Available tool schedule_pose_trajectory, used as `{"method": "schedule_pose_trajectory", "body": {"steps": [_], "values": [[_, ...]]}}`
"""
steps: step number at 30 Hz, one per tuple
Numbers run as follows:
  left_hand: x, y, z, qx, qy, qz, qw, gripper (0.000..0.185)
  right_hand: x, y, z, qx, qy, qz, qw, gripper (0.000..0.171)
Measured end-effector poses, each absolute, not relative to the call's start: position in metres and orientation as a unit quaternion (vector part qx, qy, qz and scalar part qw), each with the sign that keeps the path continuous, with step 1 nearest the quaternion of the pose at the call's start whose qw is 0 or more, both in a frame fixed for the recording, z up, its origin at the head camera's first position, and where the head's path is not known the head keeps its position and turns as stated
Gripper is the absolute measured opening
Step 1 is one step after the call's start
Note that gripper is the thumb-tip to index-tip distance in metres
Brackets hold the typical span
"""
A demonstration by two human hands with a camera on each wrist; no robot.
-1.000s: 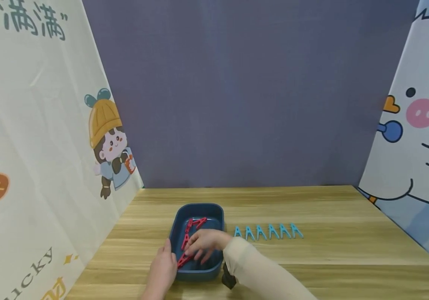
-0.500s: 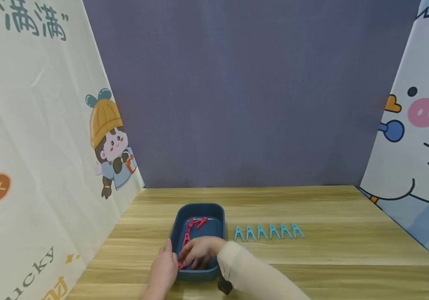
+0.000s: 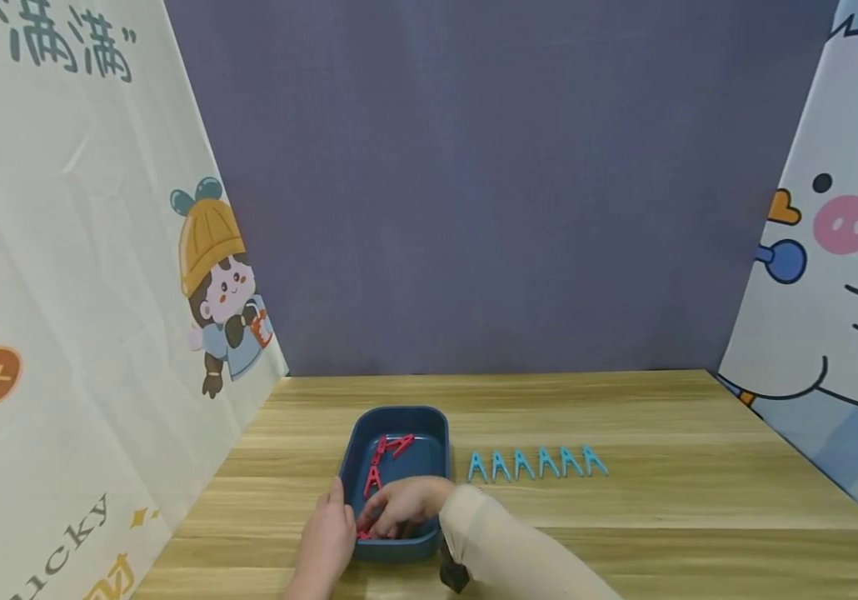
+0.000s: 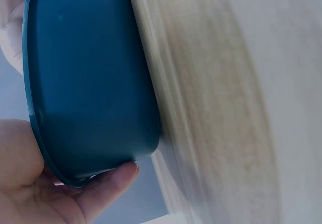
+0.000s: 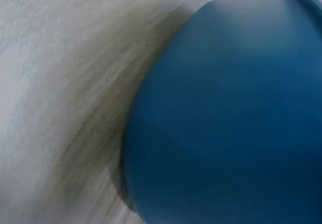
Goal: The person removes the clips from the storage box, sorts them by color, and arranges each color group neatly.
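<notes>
A dark blue bin [image 3: 399,550] sits on the table with red clothespins [image 3: 378,450] inside, toward its left side. My left hand [image 3: 327,533] grips the bin at its near left; in the left wrist view the fingers and thumb [image 4: 118,181] wrap over the rim. My right hand [image 3: 402,504] reaches down into the near end of the bin, its fingers curled at a red clothespin [image 3: 364,535] that they mostly cover. In the right wrist view the bin's outer wall [image 5: 226,118] fills much of the picture and hides the right fingers.
Several light blue clothespins [image 3: 522,464] stand in a row on the wood-grain table [image 3: 624,508], right of the bin. A black object [image 3: 454,571] shows under the right sleeve. A dark backdrop [image 3: 474,192] and printed side cloths enclose the table.
My right hand has moved down and slightly left in the bin, its fingers curling in at the near red clothespin. The left hand and bin stay put.
</notes>
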State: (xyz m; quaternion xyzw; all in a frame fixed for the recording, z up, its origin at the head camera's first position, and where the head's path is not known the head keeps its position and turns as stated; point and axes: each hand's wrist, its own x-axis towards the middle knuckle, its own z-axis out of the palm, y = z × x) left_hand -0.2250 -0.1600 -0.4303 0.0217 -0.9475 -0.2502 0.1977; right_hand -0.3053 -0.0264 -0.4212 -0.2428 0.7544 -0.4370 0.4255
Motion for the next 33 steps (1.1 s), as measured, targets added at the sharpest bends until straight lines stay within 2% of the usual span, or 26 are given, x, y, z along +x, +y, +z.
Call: {"method": "schedule_pose_trajectory", "body": {"steps": [7,14,26,33], "values": [[-0.226,-0.160,-0.431,0.024,-0.949,-0.250,0.193,0.043,-0.310,-0.019,-0.421,-0.221,0.739,-0.478,0.421,0.022],[-0.225,-0.159,-0.431,0.025,-0.949,-0.251,0.191,0.044,-0.314,-0.012,-0.413,-0.200,0.713,-0.516,0.430,0.025],[-0.225,-0.160,-0.429,0.030,-0.951,-0.256,0.174,0.043,-0.318,0.000,-0.408,-0.215,0.675,-0.564,0.424,0.026],[-0.227,-0.160,-0.430,0.034,-0.951,-0.255,0.172,0.043,-0.321,0.011,-0.405,-0.229,0.633,-0.603,0.428,0.033]]}}
